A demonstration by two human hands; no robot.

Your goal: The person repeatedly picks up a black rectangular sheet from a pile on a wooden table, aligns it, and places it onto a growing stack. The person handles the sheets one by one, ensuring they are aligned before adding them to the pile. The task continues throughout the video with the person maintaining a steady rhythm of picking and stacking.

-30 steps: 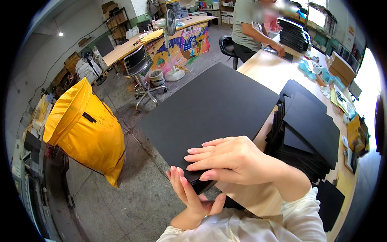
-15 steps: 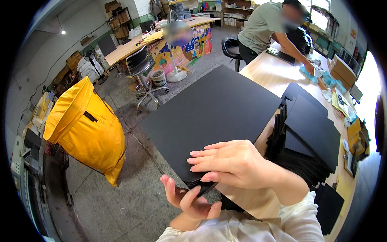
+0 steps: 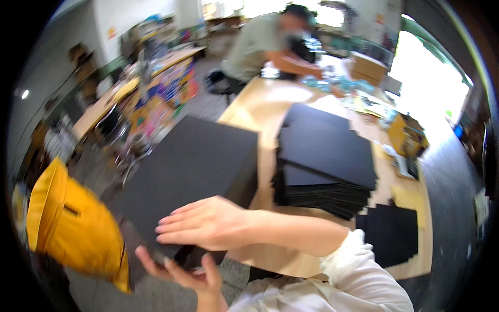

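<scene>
The right hand lies flat, fingers together, on the near end of a black stack by the left edge of the table. The left hand is palm up below the stack's near corner; blur hides whether it grips. A black pile sits rightward, a yellow bag left.

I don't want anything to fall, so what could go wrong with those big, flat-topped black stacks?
The large black rectangular stack under the right hand seems to stick out past the pale wooden table, so it might tip. The uneven pile of thin black rectangular sheets could slide if bumped.
</scene>
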